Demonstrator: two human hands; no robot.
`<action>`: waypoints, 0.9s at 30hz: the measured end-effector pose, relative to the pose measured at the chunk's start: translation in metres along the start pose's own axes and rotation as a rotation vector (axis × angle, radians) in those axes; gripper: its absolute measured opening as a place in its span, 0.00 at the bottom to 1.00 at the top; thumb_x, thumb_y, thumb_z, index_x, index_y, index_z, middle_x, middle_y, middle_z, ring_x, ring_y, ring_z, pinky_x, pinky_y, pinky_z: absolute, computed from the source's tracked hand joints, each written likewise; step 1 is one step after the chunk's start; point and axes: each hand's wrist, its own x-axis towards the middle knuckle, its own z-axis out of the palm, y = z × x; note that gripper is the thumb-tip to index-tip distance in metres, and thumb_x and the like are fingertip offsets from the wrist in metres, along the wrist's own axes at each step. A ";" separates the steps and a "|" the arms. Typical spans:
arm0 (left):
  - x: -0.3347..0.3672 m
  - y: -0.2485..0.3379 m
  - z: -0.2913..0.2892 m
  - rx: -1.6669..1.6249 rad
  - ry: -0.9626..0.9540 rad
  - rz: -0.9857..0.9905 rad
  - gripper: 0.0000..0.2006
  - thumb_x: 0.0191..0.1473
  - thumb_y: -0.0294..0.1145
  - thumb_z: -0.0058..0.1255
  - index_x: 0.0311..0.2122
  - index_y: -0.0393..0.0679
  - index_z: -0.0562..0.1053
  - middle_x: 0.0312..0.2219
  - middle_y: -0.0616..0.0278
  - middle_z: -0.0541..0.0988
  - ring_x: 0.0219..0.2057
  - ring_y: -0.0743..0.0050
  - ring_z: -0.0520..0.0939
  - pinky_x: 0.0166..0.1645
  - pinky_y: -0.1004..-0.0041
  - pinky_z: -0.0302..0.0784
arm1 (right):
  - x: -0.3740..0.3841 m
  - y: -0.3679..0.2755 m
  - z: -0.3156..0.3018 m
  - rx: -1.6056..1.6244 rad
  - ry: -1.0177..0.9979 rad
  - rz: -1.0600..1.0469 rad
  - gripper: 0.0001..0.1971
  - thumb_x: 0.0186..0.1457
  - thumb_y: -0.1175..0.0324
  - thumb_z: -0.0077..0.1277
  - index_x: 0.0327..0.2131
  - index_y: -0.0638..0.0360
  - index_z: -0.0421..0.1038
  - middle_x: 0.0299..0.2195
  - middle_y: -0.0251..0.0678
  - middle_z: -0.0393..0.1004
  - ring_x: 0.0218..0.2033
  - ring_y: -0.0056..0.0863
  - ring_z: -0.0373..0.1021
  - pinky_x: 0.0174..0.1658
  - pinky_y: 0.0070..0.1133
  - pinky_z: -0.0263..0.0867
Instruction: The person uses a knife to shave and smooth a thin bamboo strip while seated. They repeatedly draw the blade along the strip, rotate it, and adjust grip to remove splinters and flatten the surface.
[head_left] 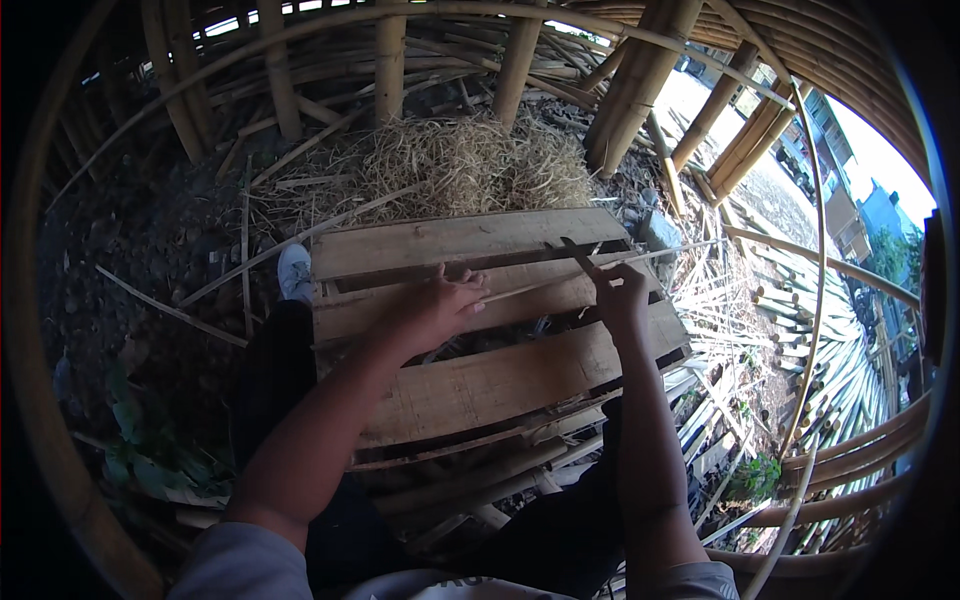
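A thin bamboo strip [530, 289] runs slantwise above a slatted wooden table [430, 240]. My left hand [455, 305] is closed at the strip's left end, its wrist bent over the middle slats. My right hand [622, 292] grips a knife [577, 254], whose dark blade points away from me and to the left. The strip passes by the right hand's fingers and continues to the right beyond the table. Exactly how the right fingers touch the strip cannot be made out.
Beyond the table lies a heap of pale shavings [460, 165], with upright bamboo posts [390, 70] behind. Many cut bamboo poles [830, 350] lie at the right. Long strips [215, 290] and dark litter cover the ground at the left, near my shoe [294, 270].
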 end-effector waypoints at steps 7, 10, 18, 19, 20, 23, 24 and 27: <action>0.003 -0.019 0.004 -0.026 -0.036 0.017 0.18 0.68 0.37 0.47 0.57 0.40 0.74 0.60 0.51 0.75 0.65 0.53 0.71 0.73 0.52 0.57 | -0.006 -0.015 0.010 -0.015 0.022 -0.003 0.14 0.60 0.64 0.60 0.27 0.67 0.76 0.23 0.56 0.77 0.28 0.48 0.79 0.32 0.37 0.69; 0.009 -0.019 -0.007 -0.073 -0.145 -0.040 0.19 0.69 0.35 0.46 0.61 0.40 0.72 0.62 0.53 0.73 0.68 0.58 0.67 0.75 0.54 0.54 | -0.016 -0.021 0.015 -0.103 0.155 -0.134 0.13 0.60 0.65 0.59 0.28 0.67 0.77 0.23 0.56 0.77 0.27 0.48 0.79 0.32 0.37 0.70; 0.004 -0.020 -0.017 -0.169 -0.137 -0.045 0.19 0.69 0.35 0.48 0.60 0.41 0.73 0.61 0.53 0.74 0.67 0.58 0.68 0.74 0.61 0.58 | -0.017 -0.019 0.002 -0.128 0.077 -0.111 0.16 0.59 0.63 0.61 0.28 0.69 0.76 0.23 0.55 0.76 0.27 0.50 0.78 0.32 0.38 0.70; 0.004 -0.018 -0.019 -0.166 -0.136 -0.055 0.18 0.68 0.35 0.48 0.60 0.40 0.73 0.61 0.53 0.74 0.67 0.58 0.69 0.73 0.61 0.59 | -0.017 -0.020 0.003 -0.132 0.057 -0.141 0.16 0.59 0.63 0.61 0.28 0.69 0.76 0.23 0.55 0.76 0.27 0.48 0.78 0.32 0.38 0.69; 0.005 -0.014 -0.019 -0.164 -0.135 -0.064 0.18 0.68 0.35 0.49 0.59 0.40 0.74 0.61 0.52 0.74 0.66 0.57 0.70 0.73 0.61 0.61 | -0.012 -0.021 -0.003 -0.042 0.023 0.015 0.16 0.59 0.62 0.61 0.28 0.69 0.76 0.23 0.55 0.76 0.27 0.49 0.78 0.32 0.38 0.69; 0.005 -0.018 -0.014 -0.132 -0.073 -0.008 0.17 0.67 0.36 0.50 0.56 0.41 0.76 0.57 0.51 0.77 0.64 0.55 0.72 0.68 0.61 0.67 | -0.004 -0.009 -0.004 -0.098 0.078 -0.027 0.18 0.59 0.60 0.62 0.28 0.70 0.76 0.22 0.53 0.77 0.26 0.44 0.78 0.31 0.36 0.69; 0.006 -0.021 -0.010 -0.118 -0.042 0.025 0.16 0.67 0.36 0.50 0.55 0.41 0.77 0.56 0.50 0.78 0.63 0.54 0.73 0.66 0.61 0.70 | -0.004 -0.003 0.000 -0.136 0.070 -0.094 0.18 0.59 0.60 0.62 0.28 0.70 0.76 0.22 0.52 0.77 0.26 0.43 0.78 0.31 0.36 0.69; 0.003 -0.028 -0.007 -0.105 -0.023 0.022 0.16 0.66 0.36 0.51 0.54 0.40 0.77 0.55 0.50 0.79 0.62 0.52 0.74 0.65 0.60 0.71 | -0.003 -0.021 -0.006 0.057 -0.041 0.166 0.17 0.60 0.61 0.62 0.27 0.70 0.76 0.22 0.51 0.77 0.25 0.38 0.77 0.30 0.35 0.69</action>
